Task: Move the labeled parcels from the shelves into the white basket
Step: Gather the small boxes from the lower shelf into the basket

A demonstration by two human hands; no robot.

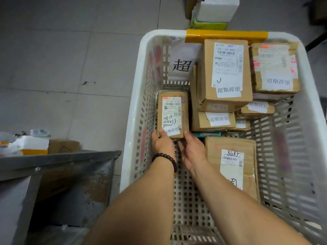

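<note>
A big white perforated basket [134,106] stands on the floor and holds several labeled cardboard parcels. A small brown parcel [172,112] with a white shipping label sits against the basket's left wall. My left hand [161,143], with a bead bracelet on the wrist, grips its near left corner, thumb on the label. My right hand [191,149] touches the parcel's near right corner with fingers nearly straight. A tall parcel [226,73] tops a stack in the far middle. Another flat parcel [231,165] lies at the near right.
A metal shelf [58,160] stands at the left, with white packets and a brown box [63,146] on it. Beyond the basket sit a white foam box [216,7] and a green box [208,25] on the grey tiled floor. Yellow tape [226,35] wraps the basket's far rim.
</note>
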